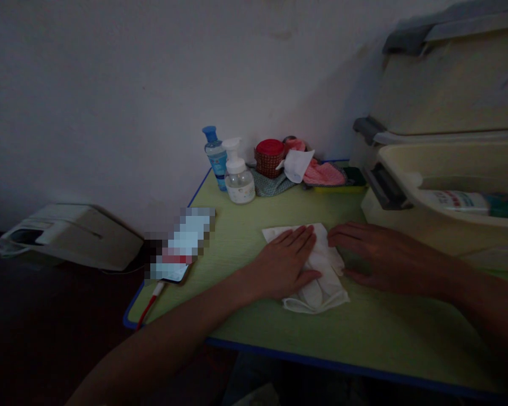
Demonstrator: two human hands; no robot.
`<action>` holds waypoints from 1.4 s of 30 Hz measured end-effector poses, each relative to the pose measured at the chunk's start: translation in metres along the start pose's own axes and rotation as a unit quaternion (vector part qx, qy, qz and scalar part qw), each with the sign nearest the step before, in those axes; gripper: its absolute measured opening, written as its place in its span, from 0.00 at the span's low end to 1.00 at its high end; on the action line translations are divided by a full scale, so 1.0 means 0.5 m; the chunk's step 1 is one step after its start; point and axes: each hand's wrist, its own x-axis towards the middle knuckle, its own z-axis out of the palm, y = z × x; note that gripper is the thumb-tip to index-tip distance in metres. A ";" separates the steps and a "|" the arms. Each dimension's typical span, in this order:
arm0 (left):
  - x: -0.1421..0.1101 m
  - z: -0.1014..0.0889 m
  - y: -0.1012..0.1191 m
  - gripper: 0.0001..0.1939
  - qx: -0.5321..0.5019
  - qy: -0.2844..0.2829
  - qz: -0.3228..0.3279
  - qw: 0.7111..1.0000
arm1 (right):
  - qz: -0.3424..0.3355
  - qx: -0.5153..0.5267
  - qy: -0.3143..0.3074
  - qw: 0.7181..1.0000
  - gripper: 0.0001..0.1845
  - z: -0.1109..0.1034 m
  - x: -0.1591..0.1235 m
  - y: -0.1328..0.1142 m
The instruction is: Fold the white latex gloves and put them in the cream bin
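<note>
A white cloth [324, 276] lies folded on the green table [245, 248]. My left hand [285, 262] rests flat on the cloth's left half, fingers stretched out together. My right hand [375, 254] lies flat at the cloth's right edge, fingertips pointing left onto it, thumb along its lower right side. Neither hand grips anything.
A phone [180, 248] with a red-and-white cable [150, 304] lies at the table's left edge. At the back stand a blue-capped bottle [215, 155], a pump bottle [238, 175], a red-lidded jar [270, 157] and crumpled cloths [317, 169]. Cream plastic bins [444, 180] crowd the right side. A white device [68, 234] sits on the floor at left.
</note>
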 end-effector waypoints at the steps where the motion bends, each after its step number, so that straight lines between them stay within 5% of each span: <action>1: 0.000 0.000 0.000 0.35 0.000 -0.002 -0.001 1.000 | 0.004 -0.001 -0.009 1.000 0.18 0.000 0.000 -0.002; 21: -0.001 -0.001 0.001 0.34 0.006 0.003 0.003 1.000 | -0.027 -0.093 0.026 0.995 0.14 0.023 0.015 0.012; 26: -0.001 -0.002 0.002 0.34 0.010 0.004 0.002 1.000 | 0.027 -0.010 0.018 0.999 0.16 0.023 0.023 0.010; 34: -0.001 -0.004 0.002 0.34 -0.003 0.006 0.002 1.000 | 0.055 0.160 0.108 0.980 0.14 0.024 0.040 -0.006; 42: -0.001 -0.002 0.000 0.35 0.001 0.013 0.005 1.000 | 0.225 0.295 0.113 0.922 0.16 0.040 0.049 -0.003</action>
